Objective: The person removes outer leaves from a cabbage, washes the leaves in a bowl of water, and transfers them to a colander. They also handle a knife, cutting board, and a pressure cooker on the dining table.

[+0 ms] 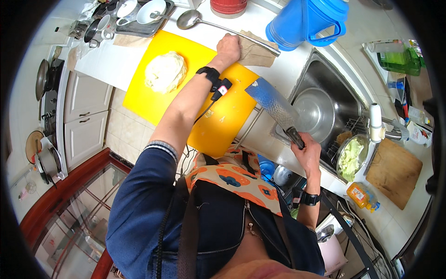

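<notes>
My right hand (307,150) grips the dark handle of a cleaver (273,103), whose wide blade extends over the sink's near corner and the right edge of a yellow cutting board (200,129). At the board's far edge, by a brown cloth (256,50), is my left hand (229,48) with its fingers curled; whether it holds part of the cloth or board cannot be told. A pale cabbage (166,72) rests on the left part of the board. Small cabbage scraps lie near the board's middle.
A long metal ladle (188,19) lies behind the board. Right of it stands a blue plastic jug (294,24). The sink (343,92) holds a metal pot (313,113); a bowl of cabbage leaves (352,158), a wooden board (393,172) and an orange bottle (360,196) are nearby.
</notes>
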### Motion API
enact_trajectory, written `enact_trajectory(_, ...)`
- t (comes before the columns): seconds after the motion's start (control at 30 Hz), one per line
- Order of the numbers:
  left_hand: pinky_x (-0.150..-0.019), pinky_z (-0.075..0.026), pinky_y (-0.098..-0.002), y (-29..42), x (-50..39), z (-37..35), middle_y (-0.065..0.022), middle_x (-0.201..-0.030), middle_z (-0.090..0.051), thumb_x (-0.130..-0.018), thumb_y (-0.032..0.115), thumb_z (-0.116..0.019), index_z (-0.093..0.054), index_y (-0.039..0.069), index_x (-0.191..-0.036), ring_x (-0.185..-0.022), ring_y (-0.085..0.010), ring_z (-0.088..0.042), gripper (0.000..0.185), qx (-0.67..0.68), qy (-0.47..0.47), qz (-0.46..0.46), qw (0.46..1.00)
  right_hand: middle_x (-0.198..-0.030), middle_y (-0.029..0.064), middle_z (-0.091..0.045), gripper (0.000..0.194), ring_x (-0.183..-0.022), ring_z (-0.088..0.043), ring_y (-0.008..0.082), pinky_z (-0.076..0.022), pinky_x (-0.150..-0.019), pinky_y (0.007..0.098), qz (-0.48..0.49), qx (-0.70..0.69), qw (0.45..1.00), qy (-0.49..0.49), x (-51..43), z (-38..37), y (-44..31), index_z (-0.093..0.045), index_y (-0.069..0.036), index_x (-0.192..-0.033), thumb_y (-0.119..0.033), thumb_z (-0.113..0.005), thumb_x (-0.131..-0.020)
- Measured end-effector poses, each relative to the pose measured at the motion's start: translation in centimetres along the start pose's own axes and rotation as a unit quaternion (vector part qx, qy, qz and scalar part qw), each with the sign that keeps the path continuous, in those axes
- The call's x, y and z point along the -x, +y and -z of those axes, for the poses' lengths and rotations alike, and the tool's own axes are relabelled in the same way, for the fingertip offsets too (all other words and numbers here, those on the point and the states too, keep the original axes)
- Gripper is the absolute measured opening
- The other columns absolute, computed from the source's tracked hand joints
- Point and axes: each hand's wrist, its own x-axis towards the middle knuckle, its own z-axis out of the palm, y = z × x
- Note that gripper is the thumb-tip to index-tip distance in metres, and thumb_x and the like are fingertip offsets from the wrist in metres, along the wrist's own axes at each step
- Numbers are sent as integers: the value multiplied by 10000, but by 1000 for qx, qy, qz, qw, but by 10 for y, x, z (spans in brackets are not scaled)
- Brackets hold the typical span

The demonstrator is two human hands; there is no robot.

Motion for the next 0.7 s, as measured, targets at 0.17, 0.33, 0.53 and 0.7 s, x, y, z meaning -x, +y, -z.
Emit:
enact_trajectory(0.17,-740,-498,-435,-17,-50,10,-229,-793,-639,-758,150,-653,-634,30,-814,-843,-386,-618,134,152,124,-59,979,-811,151,-624,253,-683,-617,301,-477,-623,314,4,-36,999,28,2,2,8,-648,-34,-951,-78,-669,-703)
enact_trajectory(0.33,-689,-496,-456,-22,-101,-32,-218,-835,-650,-765,139,-619,-637,39,-809,-830,-362,-639,110,-112,-71,-74,988,-816,144,-618,265,-677,-611,310,-476,-615,314,27,-48,998,30,0,3,6,-648,-39,-953,-70,-669,-691)
enact_trajectory(0.53,-677,-517,-374,0,-93,8,-175,-873,-654,-781,179,-564,-584,54,-965,-837,-254,-652,223,-6,-101,-67,993,-798,113,-598,309,-634,-593,318,-475,-575,367,42,6,999,33,-6,6,5,-646,-67,-980,-112,-666,-675)
enact_trajectory(0.7,-696,-489,-460,-5,32,86,-221,-822,-621,-823,144,-533,-602,28,-845,-798,-423,-587,137,33,-142,-121,982,-822,112,-590,340,-699,-603,319,-479,-597,371,71,25,997,3,-12,6,2,-641,-70,-1004,-105,-677,-668)
